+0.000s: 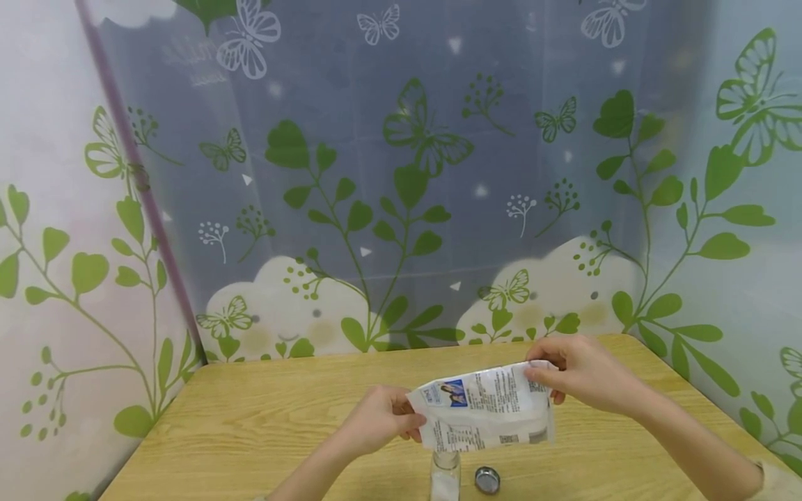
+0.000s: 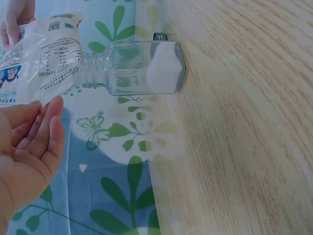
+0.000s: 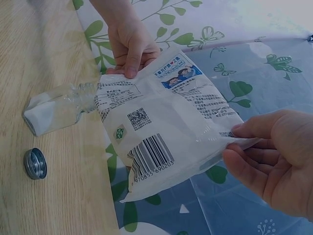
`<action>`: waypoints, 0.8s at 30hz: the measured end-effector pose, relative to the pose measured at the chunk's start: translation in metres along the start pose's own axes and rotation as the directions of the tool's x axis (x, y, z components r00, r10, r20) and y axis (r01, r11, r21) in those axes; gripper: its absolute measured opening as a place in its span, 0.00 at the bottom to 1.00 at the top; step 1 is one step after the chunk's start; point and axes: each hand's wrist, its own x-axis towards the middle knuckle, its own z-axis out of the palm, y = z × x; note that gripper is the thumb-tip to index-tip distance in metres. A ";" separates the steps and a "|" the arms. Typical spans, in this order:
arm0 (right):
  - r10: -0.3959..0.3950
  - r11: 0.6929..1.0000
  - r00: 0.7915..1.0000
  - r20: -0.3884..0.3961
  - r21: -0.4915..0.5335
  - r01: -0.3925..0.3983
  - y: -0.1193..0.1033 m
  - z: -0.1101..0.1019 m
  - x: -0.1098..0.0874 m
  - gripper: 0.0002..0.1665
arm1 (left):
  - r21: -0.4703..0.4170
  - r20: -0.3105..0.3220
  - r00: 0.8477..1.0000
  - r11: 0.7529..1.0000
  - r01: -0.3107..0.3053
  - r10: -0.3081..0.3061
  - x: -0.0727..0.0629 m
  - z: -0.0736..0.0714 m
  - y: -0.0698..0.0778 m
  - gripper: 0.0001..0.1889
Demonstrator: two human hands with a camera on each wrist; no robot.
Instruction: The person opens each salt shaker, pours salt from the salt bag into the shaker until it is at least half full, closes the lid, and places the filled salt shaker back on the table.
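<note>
A white printed plastic bag [image 1: 495,403] spans the space between both hands, tilted over the mouth of a glass jar [image 2: 128,68]. At one end of the bag, my left hand [image 1: 378,422] pinches a corner between thumb and fingers. My right hand [image 1: 592,379] grips the opposite corner, higher up. The jar stands upright on the table, with white grainy stuff [image 2: 165,71] filling its lower part. In the right wrist view the bag's edge overlaps the jar's threaded neck. A barcode and small print cover the bag's face.
A round silver metal lid [image 3: 35,164] lies on the table beside the jar. The wooden table [image 1: 263,410] meets a curtain [image 1: 351,209] printed with leaves and butterflies at its back and sides.
</note>
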 end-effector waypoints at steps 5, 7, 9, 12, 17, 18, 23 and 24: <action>0.000 1.000 1.000 0.000 -0.002 0.000 0.000 0.000 0.000 0.09 | -0.005 0.002 1.000 1.000 0.000 0.000 0.000 0.000 0.000 0.05; -0.004 1.000 1.000 0.001 -0.005 0.004 0.000 0.000 0.000 0.09 | -0.003 0.002 1.000 1.000 0.001 -0.001 0.000 0.000 0.000 0.05; 0.004 1.000 1.000 0.002 0.000 -0.004 -0.001 0.000 0.000 0.09 | -0.003 0.001 1.000 1.000 0.001 -0.001 0.001 0.000 -0.001 0.05; -0.005 1.000 1.000 0.003 0.003 0.005 -0.001 -0.001 0.000 0.09 | -0.004 -0.001 1.000 1.000 0.000 0.000 0.001 0.001 -0.001 0.05; 0.001 1.000 1.000 0.004 -0.010 -0.001 -0.001 -0.001 -0.002 0.10 | 0.005 -0.005 1.000 1.000 0.003 -0.003 0.001 0.001 -0.002 0.05; 0.006 1.000 1.000 0.004 -0.012 -0.006 -0.001 -0.001 -0.002 0.10 | 0.006 -0.006 1.000 1.000 0.005 -0.005 0.001 0.001 -0.002 0.05; 0.010 1.000 1.000 0.007 -0.012 -0.010 -0.001 -0.001 -0.002 0.10 | 0.001 -0.008 1.000 1.000 0.011 -0.011 0.001 0.001 -0.002 0.05; 0.011 1.000 1.000 0.007 -0.008 -0.011 -0.001 -0.001 -0.002 0.10 | 0.001 -0.008 1.000 1.000 0.010 -0.010 0.001 0.001 -0.002 0.05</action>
